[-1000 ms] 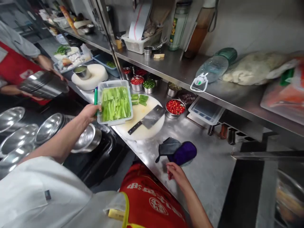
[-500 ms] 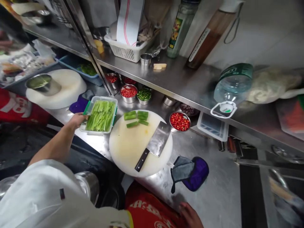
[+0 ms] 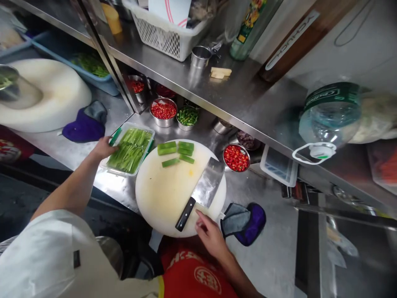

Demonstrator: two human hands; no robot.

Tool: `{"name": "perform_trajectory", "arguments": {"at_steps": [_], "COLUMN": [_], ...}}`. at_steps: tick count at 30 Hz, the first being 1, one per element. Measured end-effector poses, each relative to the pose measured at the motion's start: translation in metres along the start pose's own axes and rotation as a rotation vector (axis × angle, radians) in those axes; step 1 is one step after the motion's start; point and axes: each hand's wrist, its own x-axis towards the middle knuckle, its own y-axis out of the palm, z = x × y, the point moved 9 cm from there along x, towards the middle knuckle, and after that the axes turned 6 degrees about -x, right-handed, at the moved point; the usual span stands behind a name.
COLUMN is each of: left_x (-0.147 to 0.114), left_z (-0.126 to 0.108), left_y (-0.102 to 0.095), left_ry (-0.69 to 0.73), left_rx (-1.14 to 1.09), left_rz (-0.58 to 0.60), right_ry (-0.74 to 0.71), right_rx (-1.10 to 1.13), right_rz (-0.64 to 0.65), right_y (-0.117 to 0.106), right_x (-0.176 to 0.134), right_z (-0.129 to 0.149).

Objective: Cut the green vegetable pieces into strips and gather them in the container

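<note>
My left hand (image 3: 104,149) grips the left edge of a clear plastic container (image 3: 119,172), near its green clip. Sliced green vegetable strips (image 3: 132,149) fill the container, which sits beside the round white cutting board (image 3: 155,198). On the board lies a cleaver (image 3: 206,184), blade to the upper right and black handle toward me. My right hand (image 3: 211,234) is just right of that handle, apart from it, fingers extended and holding nothing. Several cut green pieces (image 3: 167,147) rest at the board's far side.
Steel bowls of chopped red chili (image 3: 236,158) and green pieces (image 3: 187,116) stand behind the board. A purple and grey cloth (image 3: 252,223) lies to its right. Overhead runs a steel shelf (image 3: 173,82) with a white basket (image 3: 161,35) and a large bottle (image 3: 331,111).
My right hand has come up from the bottom edge to beside the cleaver handle. My left hand stays on the container. The view has shifted closer.
</note>
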Motion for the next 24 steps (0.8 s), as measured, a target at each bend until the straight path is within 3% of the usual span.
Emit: {"name": "perform_trajectory", "arguments": {"at_steps": [3, 4, 6, 8, 11, 14, 19, 24], "left_x": [-0.030, -0.046, -0.089, -0.128, -0.154, -0.172, -0.239, -0.297], "left_z": [-0.063, -0.096, -0.161, -0.204, -0.219, -0.210, -0.224, -0.259], "left_y": [-0.008, 0.002, 0.047, 0.088, 0.123, 0.132, 0.138, 0.164], "left_ry": [0.119, 0.223, 0.455, 0.531, 0.385, 0.263, 0.476, 0.617], "left_rx": [0.056, 0.061, 0.039, 0.108, 0.279, 0.347, 0.182, -0.147], "left_rz": [-0.121, -0.072, 0.229, 0.411, 0.444, 0.472, 0.541, 0.401], "right_ry": [-0.022, 0.017, 0.054, 0.067, 0.068, 0.039, 0.063, 0.117], "right_rx": [-0.281, -0.382, -0.507, -0.578, -0.633, -0.628, -0.488, -0.313], "right_rz": [0.062, 0.055, 0.080, 0.119, 0.171, 0.167, 0.067, -0.016], "right_y": [0.020, 0.021, 0.020, 0.016, 0.008, 0.002, -0.015, -0.075], "right_x": [0.041, 0.050, 0.057, 0.050, 0.023, -0.007, -0.022, -0.023], "right_z": [0.035, 0.040, 0.048, 0.047, 0.029, 0.003, -0.044, -0.083]}}
